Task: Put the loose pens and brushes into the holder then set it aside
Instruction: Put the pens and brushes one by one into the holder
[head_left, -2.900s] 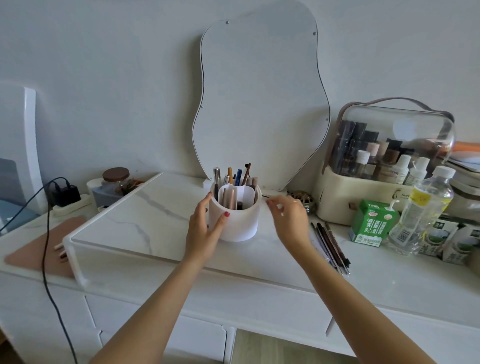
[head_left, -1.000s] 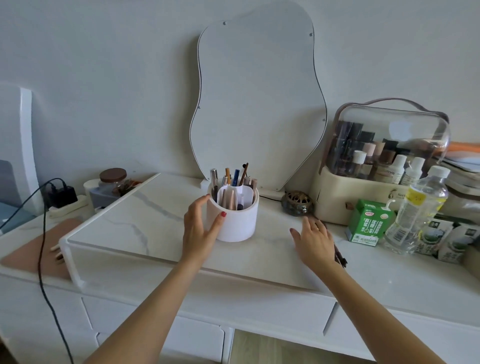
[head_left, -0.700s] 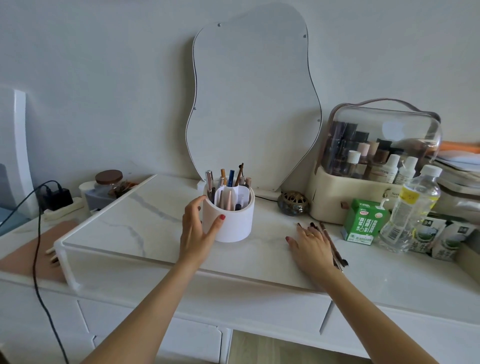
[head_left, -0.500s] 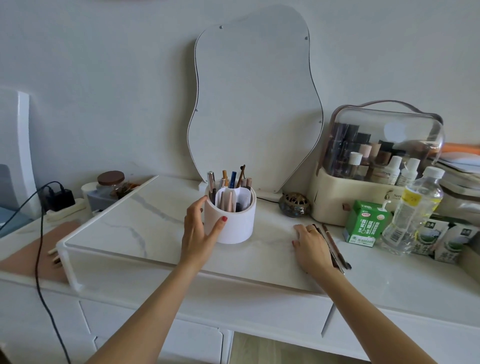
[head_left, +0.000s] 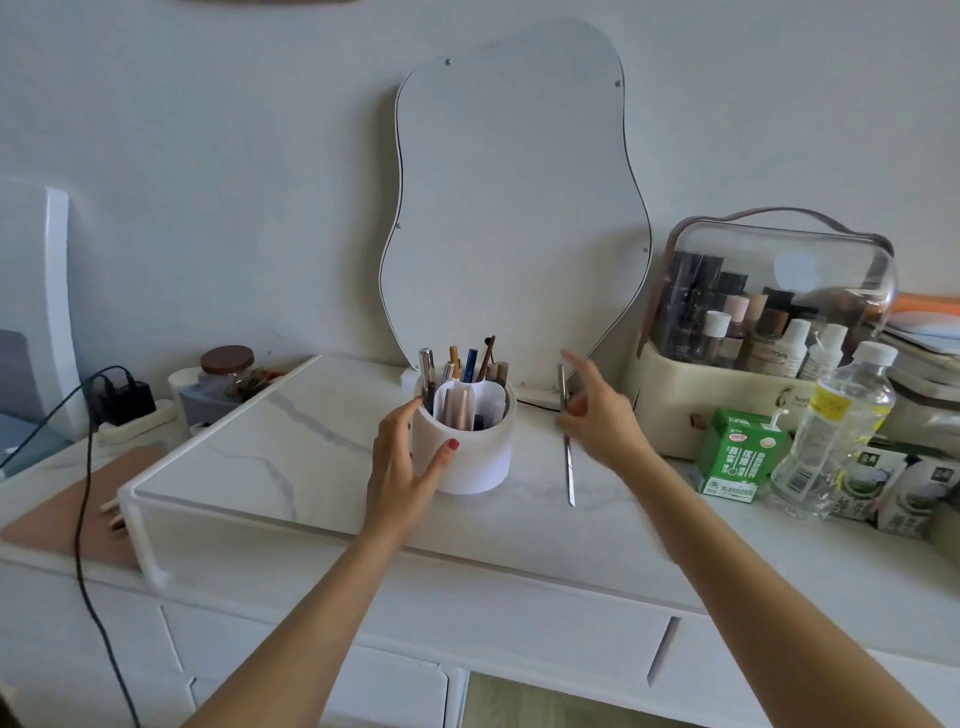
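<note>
A round white holder (head_left: 480, 457) stands on the marble riser (head_left: 291, 457), with several pens and brushes upright in its compartments. My left hand (head_left: 402, 467) wraps around the holder's left side, thumb on its front. To the holder's right, my right hand (head_left: 597, 415) is raised above the riser and pinches a thin silver pen or brush (head_left: 567, 447) near its upper part. That stick hangs almost vertical, its lower tip close to the marble. The other loose sticks from the right are hidden behind my right forearm.
A wavy mirror (head_left: 514, 197) leans on the wall behind the holder. A cosmetics case (head_left: 769, 332), green carton (head_left: 735, 452), water bottle (head_left: 836, 431) and drink boxes (head_left: 904, 493) crowd the right. A jar (head_left: 226, 371), charger and cable (head_left: 83, 467) lie left.
My right hand went to the loose sticks on the right, closed on one and lifted it up and toward the holder. My left hand stayed on the holder.
</note>
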